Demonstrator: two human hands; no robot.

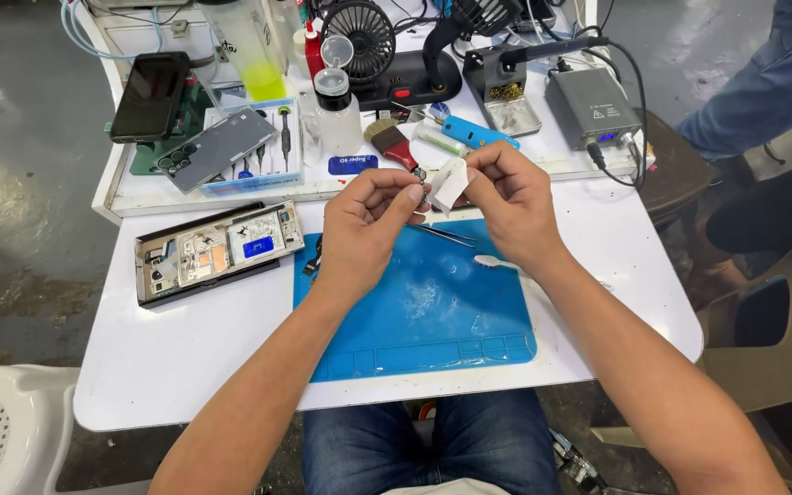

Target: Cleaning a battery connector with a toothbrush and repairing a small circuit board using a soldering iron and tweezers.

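- My left hand [366, 223] and my right hand [506, 197] pinch a white wipe [449, 182] just above the blue work mat [419, 307].
- The mat is plain bright blue with pale smears at its middle.
- Under the mat, the table [167, 348] is white.
- Left of the mat, the opened phone [217, 249] shows a dark frame, silvery parts and one small blue patch.
- Beyond the mat, the brush [390, 142] has a red handle and tan bristles.
- Right of that brush, a light blue tool [475, 133].
- Far behind the mat, a clear bottle [247, 41] holds yellow-green liquid.
- Below the mat, my jeans [428, 445] are dark blue.
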